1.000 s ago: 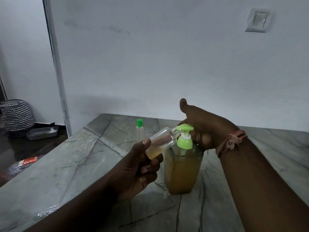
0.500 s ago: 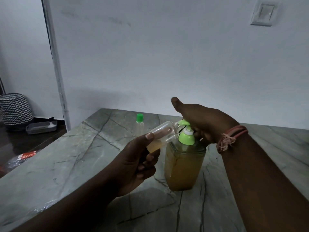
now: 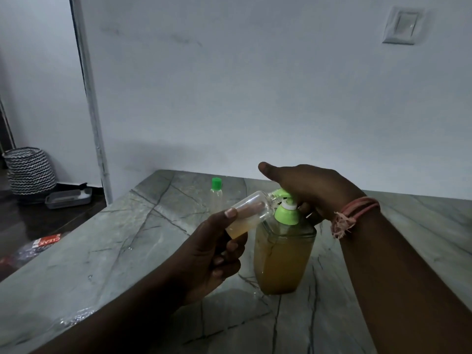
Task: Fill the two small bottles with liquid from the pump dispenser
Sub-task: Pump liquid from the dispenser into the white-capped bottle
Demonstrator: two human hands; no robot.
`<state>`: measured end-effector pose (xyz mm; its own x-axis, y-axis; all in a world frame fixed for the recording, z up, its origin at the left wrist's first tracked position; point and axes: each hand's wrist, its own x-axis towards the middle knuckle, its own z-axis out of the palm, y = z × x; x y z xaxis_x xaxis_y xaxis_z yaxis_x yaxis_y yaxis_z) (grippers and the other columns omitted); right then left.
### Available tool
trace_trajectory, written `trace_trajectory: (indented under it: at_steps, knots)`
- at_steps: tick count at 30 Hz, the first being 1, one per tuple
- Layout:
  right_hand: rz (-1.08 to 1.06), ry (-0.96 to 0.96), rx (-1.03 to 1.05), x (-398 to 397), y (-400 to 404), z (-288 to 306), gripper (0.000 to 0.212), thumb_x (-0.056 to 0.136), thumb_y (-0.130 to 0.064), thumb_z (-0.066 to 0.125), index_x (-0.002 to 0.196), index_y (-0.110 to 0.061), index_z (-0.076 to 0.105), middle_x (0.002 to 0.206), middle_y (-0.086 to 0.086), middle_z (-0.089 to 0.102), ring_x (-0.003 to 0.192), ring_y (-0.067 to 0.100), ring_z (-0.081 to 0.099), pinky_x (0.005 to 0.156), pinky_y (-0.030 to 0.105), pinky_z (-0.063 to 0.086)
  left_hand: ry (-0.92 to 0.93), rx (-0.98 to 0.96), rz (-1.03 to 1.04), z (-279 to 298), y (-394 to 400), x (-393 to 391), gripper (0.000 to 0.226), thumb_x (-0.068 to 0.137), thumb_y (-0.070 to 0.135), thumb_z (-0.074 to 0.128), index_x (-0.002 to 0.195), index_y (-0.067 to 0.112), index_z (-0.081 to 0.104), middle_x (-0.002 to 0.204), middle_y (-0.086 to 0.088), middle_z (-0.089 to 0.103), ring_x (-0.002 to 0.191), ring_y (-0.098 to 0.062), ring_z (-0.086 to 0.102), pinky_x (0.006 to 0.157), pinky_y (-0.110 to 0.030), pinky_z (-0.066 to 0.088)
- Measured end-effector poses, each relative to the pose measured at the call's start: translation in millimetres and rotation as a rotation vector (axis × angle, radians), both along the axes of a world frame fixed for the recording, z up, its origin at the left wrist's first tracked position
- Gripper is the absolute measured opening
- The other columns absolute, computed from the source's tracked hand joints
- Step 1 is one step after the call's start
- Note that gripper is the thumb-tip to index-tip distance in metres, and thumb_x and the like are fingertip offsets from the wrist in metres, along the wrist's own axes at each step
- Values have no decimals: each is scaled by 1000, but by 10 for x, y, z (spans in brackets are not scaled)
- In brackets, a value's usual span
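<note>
The marble counter [image 3: 107,251] carries everything, and I keep the pump dispenser [image 3: 282,261] standing on it so the counter takes the push of each stroke. It is about three-quarters full of amber liquid.

My right hand [image 3: 309,190] lies over the green pump head [image 3: 281,194], thumb stuck out, palm bearing down on it. The fingers hang behind the neck; I cannot tell whether they curl around it, so I would call it a flat press, not a grip.

My left hand [image 3: 217,251] grips the open small bottle [image 3: 249,213] between thumb and curled fingers. I hold it tilted, mouth up against the spout, base low toward me, so what comes out runs down and pools at the bottom. It is roughly a third full.

The second small bottle [image 3: 216,194], with its green cap on, stands well behind on the counter, out of the way. I cannot tell how full it is.

Against a second ago, the pump head sits lower under my palm and the white stem shows less, so I judge a stroke is under way. The bottle has stayed at the spout.
</note>
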<state>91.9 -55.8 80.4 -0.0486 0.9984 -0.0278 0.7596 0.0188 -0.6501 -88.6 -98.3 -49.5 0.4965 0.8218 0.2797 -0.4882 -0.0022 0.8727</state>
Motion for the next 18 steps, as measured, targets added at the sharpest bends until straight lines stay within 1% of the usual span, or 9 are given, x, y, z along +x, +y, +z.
trace_trajectory:
  at_steps: [2,5,6,8,10,12,15,16,18]
  knots:
    - [-28,-4,70,7,-2,11,62,82,-71,52,86,-10,63,70,9,67,66,28,65,82,43,56,-13,-6,-19,-8,14,-1,65,84,52,75,139,22,61,71,3,46,48,-5,38,43,-14,37]
    - [-29,-61,112,-40,-22,25,54,86,-63,53,80,-10,58,75,8,63,75,26,63,88,40,52,-25,-22,-24,-38,27,-5,62,83,51,77,136,23,63,72,1,47,49,-6,38,43,-15,40]
    - [-12,-94,89,-62,-40,38,51,90,-61,50,83,-10,56,75,6,56,77,25,59,90,38,50,-31,-24,-23,-54,43,-8,61,83,51,77,135,22,64,72,1,48,49,-6,38,43,-15,40]
    - [22,-144,68,-89,-41,47,44,95,-54,46,101,-12,57,82,6,51,86,25,52,93,37,46,-45,-45,-32,-67,59,-5,61,83,50,78,135,21,63,71,1,48,49,-6,38,43,-15,41]
    - [41,-187,58,-111,-44,55,50,98,-50,45,123,-9,57,104,14,57,99,28,54,96,36,43,-61,-63,-33,-68,47,-11,64,83,48,78,138,18,61,70,1,47,49,-6,38,42,-16,40]
    - [46,-203,41,-115,-50,49,54,97,-51,46,126,-6,55,119,17,59,108,30,56,96,35,42,-67,-83,-25,-72,41,-9,65,83,48,79,137,15,62,70,1,47,47,-6,38,41,-16,41]
    - [35,-132,17,-91,-62,42,47,92,-60,47,94,-14,56,84,8,56,78,23,56,93,38,46,-75,-83,-16,-61,18,1,65,81,48,80,135,17,63,70,1,47,47,-5,38,42,-15,39]
    - [19,-115,6,-77,-82,49,49,90,-64,46,91,-15,54,78,6,55,74,22,57,91,38,48,-76,-78,-18,-51,12,12,66,81,48,81,136,17,63,71,0,46,47,-6,38,42,-15,38]
    - [5,-66,-15,-50,-119,65,56,89,-69,43,102,-16,56,82,8,60,79,28,64,91,42,52,-79,-86,-8,0,-26,24,71,79,48,82,140,16,60,71,0,46,47,-6,37,42,-15,38]
